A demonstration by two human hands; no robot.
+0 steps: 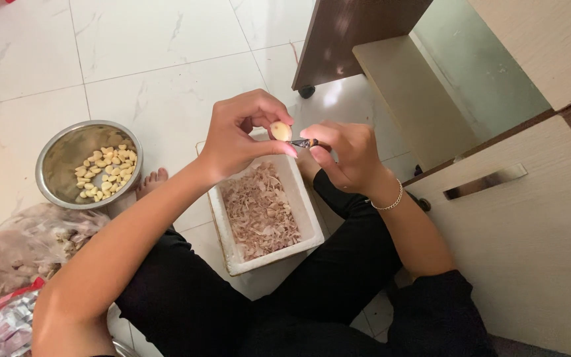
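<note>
Garlic clove (281, 131) – pale, peeled, pinched in left hand (239, 135) fingertips above the white box (232, 244) of skins, long axis roughly upright, slightly tilted. Right hand (345, 155) closed around a small knife (304, 143), blade pointing left at the clove's lower right side. Steel bowl (57, 158) of peeled cloves sits well left on the floor.

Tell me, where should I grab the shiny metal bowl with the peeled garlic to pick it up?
Probably by the rim of the metal bowl, from above, on its bare left side. The rolled edge sticks out all round, and the peeled cloves lie heaped toward the right, so fingers on the left stay off them. Two hands on opposite edges would likely keep it level.
</note>
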